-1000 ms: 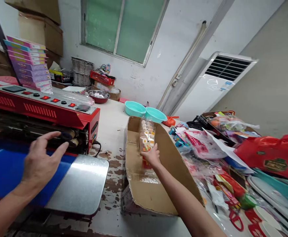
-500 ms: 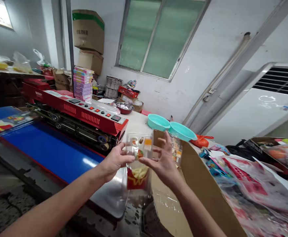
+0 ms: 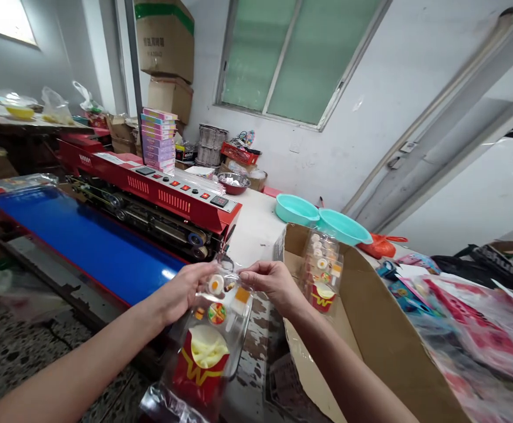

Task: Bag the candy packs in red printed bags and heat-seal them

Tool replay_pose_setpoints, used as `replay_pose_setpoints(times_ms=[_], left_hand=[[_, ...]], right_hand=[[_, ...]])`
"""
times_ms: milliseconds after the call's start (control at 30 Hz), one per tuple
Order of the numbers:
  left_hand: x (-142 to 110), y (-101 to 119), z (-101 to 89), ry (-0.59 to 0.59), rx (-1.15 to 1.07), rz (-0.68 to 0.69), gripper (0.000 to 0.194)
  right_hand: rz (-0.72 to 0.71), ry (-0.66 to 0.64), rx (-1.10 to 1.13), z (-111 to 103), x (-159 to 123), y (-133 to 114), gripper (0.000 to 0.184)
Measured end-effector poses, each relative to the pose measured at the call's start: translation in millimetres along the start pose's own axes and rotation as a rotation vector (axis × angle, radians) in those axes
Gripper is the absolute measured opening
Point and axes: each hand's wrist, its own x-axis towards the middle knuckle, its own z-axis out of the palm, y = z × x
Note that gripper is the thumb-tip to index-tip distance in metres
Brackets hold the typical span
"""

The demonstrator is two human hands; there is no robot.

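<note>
Both hands hold one clear plastic toy packet (image 3: 210, 332) by its top edge. The packet shows small play-food pieces and a red fries box with a yellow W. My left hand (image 3: 181, 291) pinches the top left corner, and my right hand (image 3: 274, 285) pinches the top right corner. The packet hangs down toward me, in front of the red sealing machine (image 3: 151, 191) and its blue conveyor belt (image 3: 84, 241). To the right stands an open cardboard box (image 3: 371, 311) with similar packets (image 3: 320, 276) upright inside it.
Two teal bowls (image 3: 322, 220) sit behind the box on the white table (image 3: 256, 223). Piled plastic-wrapped toys (image 3: 468, 329) cover the right side. A stack of flat purple boxes (image 3: 157, 138), baskets and cardboard cartons (image 3: 166, 35) stand by the window wall. A white air conditioner (image 3: 481, 194) stands at the right.
My view swung left and up from the box. Both hands came together on a packet, then lowered it toward me and closed into pinches on its top edge.
</note>
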Motion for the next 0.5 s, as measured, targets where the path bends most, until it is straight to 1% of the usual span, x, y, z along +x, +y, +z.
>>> replay_pose_setpoints(times_ms=[133, 233, 333, 400, 467, 500], left_hand=[[22.6, 6.2, -1.8, 0.203, 0.001, 0.004, 0.025], [31.2, 5.6, -5.1, 0.304, 0.009, -0.014, 0.016], [37.4, 4.6, -9.2, 0.398, 0.01, -0.008, 0.007], [40.8, 4.0, -13.9, 0.432, 0.002, 0.015, 0.007], [42.0, 3.2, -20.9, 0.414, 0.017, 0.006, 0.011], [41.7, 2.8, -25.2, 0.396, 0.038, -0.012, 0.016]], right_hand=[[-0.011, 0.041, -0.035, 11.4, 5.2, 3.9, 0.042], [-0.022, 0.09, -0.029, 15.9, 11.3, 14.3, 0.039], [-0.018, 0.1, 0.026, 21.3, 18.7, 28.4, 0.038], [0.004, 0.116, 0.083, 24.5, 24.9, 35.1, 0.041], [0.032, 0.158, 0.111, 25.6, 33.1, 38.1, 0.044], [0.048, 0.181, 0.113, 25.2, 38.1, 38.5, 0.045]])
